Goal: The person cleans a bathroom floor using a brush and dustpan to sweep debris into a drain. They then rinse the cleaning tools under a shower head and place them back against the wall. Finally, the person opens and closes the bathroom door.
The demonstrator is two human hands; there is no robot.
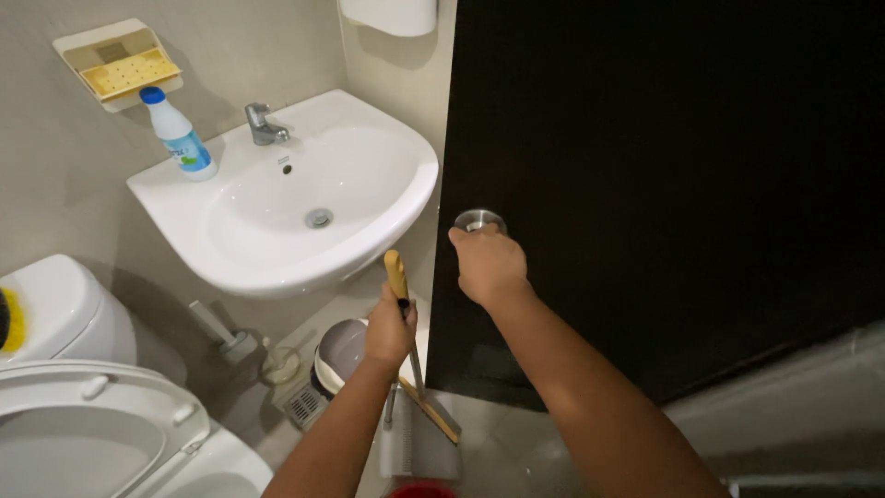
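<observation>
The right hand (489, 266) is closed around the round silver metal doorknob (479, 220) of the dark door (664, 184), a smooth, rigid knob that looks slippery and is best taken with the whole palm. The left hand (389, 330) grips the yellow-topped handle of a long thin tool (398, 277) just below its top, its lower end near the floor beside the small lidded bin (339, 355). It seems light and stiff, below the white ceramic washbasin (295, 198).
</observation>
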